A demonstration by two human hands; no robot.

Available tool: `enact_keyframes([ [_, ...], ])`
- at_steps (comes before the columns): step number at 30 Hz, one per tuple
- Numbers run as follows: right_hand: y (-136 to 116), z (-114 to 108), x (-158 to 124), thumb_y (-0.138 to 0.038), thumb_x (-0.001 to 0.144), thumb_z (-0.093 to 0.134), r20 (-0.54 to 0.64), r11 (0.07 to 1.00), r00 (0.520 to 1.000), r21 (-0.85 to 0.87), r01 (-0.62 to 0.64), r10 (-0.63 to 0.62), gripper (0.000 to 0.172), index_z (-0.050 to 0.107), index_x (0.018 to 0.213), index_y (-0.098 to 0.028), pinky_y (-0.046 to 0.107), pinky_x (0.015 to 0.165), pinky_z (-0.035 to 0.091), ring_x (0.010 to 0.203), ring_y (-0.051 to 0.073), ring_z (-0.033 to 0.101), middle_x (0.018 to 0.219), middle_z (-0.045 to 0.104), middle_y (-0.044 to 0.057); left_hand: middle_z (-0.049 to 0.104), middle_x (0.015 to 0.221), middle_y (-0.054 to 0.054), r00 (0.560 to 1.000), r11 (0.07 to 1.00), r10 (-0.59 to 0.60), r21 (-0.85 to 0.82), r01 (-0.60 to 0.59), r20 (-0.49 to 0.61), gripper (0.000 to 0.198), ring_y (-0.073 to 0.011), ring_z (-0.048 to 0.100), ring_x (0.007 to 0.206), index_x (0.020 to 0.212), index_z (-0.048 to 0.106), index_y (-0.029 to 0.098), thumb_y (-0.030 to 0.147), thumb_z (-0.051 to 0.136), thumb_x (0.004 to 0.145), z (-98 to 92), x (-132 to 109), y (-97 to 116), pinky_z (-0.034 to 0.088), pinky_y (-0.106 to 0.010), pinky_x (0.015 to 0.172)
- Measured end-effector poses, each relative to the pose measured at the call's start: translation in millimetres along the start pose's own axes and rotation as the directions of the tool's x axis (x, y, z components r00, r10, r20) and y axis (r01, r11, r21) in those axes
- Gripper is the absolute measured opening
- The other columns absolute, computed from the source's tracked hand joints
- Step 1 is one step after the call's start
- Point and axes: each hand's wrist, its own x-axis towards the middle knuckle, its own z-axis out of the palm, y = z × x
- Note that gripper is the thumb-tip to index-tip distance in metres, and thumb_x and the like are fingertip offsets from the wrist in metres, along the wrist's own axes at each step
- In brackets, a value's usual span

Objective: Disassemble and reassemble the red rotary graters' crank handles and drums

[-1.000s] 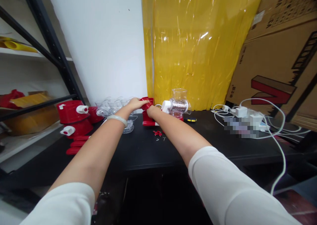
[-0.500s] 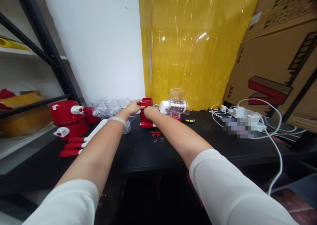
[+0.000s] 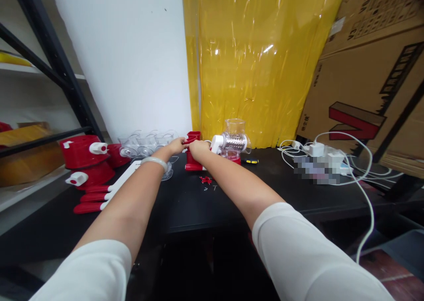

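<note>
Glossy red plastic makes up the upright, hollow-looking part [image 3: 192,161] that stands on the black tabletop [image 3: 185,208] between the person's two bare hands. The left hand [image 3: 177,146] reaches in from the left, thumb and fingertips at the upper left edge of the red part; whether they pinch it I cannot tell. The right hand [image 3: 199,149] lies against its right side, back to the camera and fingers bent, their tips hidden, so their grip cannot be told. Just right of that hand sits a clear plastic grater with a perforated metal drum [image 3: 235,141], and beside it lies a black-and-yellow tool handle [image 3: 251,161]. Small red plastic pieces [image 3: 206,180] lie in front of the red part, near tiny metal bits [image 3: 214,187]. Farther left, clear plastic housings [image 3: 142,146] stand in a row, near stacked red plastic bases [image 3: 82,153].
</note>
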Motion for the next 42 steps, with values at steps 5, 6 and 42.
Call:
enact_keyframes([
  [5,0.5,6.8,2.4,-0.013,0.097,0.048,-0.042,1.0,0.999,0.008,-0.012,0.012,0.037,0.067,0.128,-0.02,0.04,0.093,0.056,0.126,0.027,0.063,0.133,0.066,0.018,0.059,0.066,0.001,0.999,0.995,0.04,0.091,-0.042,0.015,0.021,-0.0175,0.055,0.068,0.068,0.055,0.022,0.031,0.075,0.066,-6.3,2.0,5.6,0.046,-0.029,0.069],
  [6,0.3,7.8,3.1,-0.013,0.096,0.048,-0.042,1.0,0.999,0.009,-0.013,0.013,0.037,0.067,0.127,-0.02,0.04,0.093,0.056,0.126,0.027,0.064,0.132,0.067,0.018,0.059,0.066,0.001,0.999,0.992,0.044,0.115,-0.045,0.016,0.02,-0.0182,0.055,0.07,0.067,0.055,0.022,0.03,0.074,0.066,-8.4,2.5,7.6,0.046,-0.029,0.071],
  [42,-0.7,5.8,0.2,-0.012,0.095,0.047,-0.046,0.996,0.999,0.086,-0.024,0.028,0.04,0.064,0.131,-0.013,0.044,0.097,0.054,0.13,0.029,0.06,0.134,0.065,0.021,0.067,0.131,-0.012,0.957,0.889,-0.009,0.44,-0.125,0.291,0.044,-0.0248,0.064,0.101,0.12,0.067,0.024,0.049,0.057,0.085,-24.2,18.0,27.3,0.054,-0.029,0.075],
])
